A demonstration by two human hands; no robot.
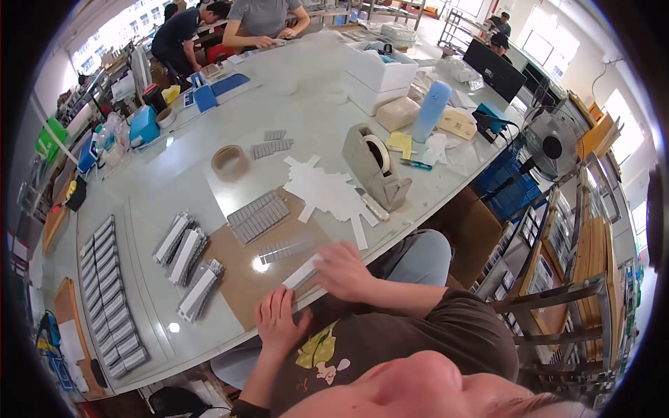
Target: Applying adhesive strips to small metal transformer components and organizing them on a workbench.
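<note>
White strip (301,274) lies along near edge of brown board (240,291). Left hand (280,322) open, fingertips by strip's left end; right hand (343,270) curled at other end, blurred, can't tell if pinching. Strip seems light, thin, easily creased; best held by long edges.

Right at the table's (174,171) near edge, a strip (304,272) sits between left hand (278,322) and right hand (343,272), by the board's (240,296) front edge. Behind it, on the board, there's a panel (258,218); beyond that, a tape roll (230,162). Over to the right, paper strips (322,187) overlap the board, then comes the tape dispenser (373,167), a bottle (432,111) behind it. Swing left: three bundles (187,258) beside the board, and farther left, a long row of stacks (111,299).
</note>
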